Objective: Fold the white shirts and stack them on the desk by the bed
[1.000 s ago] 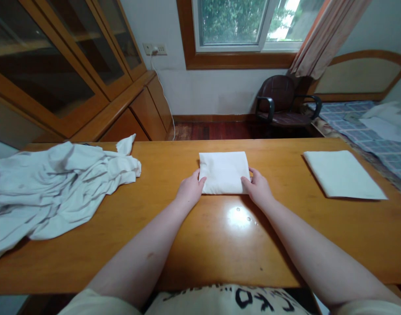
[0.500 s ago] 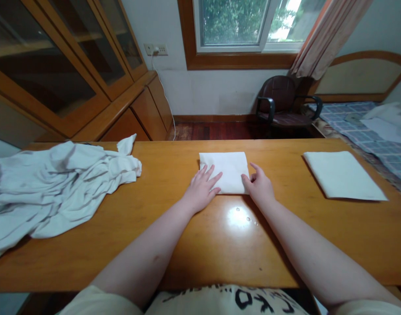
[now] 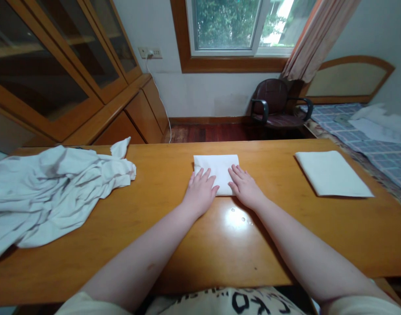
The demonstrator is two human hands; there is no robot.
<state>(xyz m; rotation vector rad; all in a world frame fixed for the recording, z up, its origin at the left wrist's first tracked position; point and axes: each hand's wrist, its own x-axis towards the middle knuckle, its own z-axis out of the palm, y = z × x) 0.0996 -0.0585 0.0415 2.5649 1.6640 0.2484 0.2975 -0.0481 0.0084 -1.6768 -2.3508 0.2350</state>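
A small folded white cloth lies flat on the wooden table, near its far edge. My left hand rests palm down on the cloth's left part, fingers spread. On the right part, my right hand also lies flat, with its fingers stretched over the cloth's edge. Neither hand grips anything. The fingers and palms cover the cloth's lower corners.
To the left a large crumpled white cloth is heaped on the table. A larger folded white cloth lies at the right. Beyond the table are a glass-door cabinet, an armchair and a bed.
My right hand has gone from touching the cloth's right edge with bent fingers to lying flat on it. The left hand stays on the cloth. The whole view has shifted slightly.
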